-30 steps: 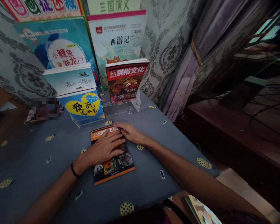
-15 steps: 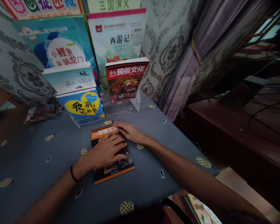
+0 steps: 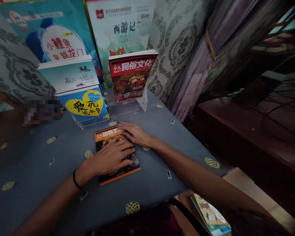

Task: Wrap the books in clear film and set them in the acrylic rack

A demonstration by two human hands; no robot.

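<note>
A closed book with an orange and black cover (image 3: 105, 179) lies flat on the cloth-covered table (image 3: 64, 183). My left hand (image 3: 111, 155), with a dark band at the wrist, rests palm down across the middle of its cover, fingers stretched out. At the book's upper right corner and edge lies my right hand (image 3: 135, 133), its fingers also extended and touching the cover. Both hands hide much of the cover picture.
Behind, a red book (image 3: 130, 80) leans on a clear stand, left of it a blue book (image 3: 85, 106) and a pale one (image 3: 68, 77). Larger books (image 3: 123, 29) stand against the wall. More books (image 3: 211, 213) show below the table's front edge. A curtain (image 3: 194, 75) hangs at right.
The view has tipped downward a little, so the standing books sit higher in the picture. My right fingers have shifted slightly over the cover; my left hand stays on the book.
</note>
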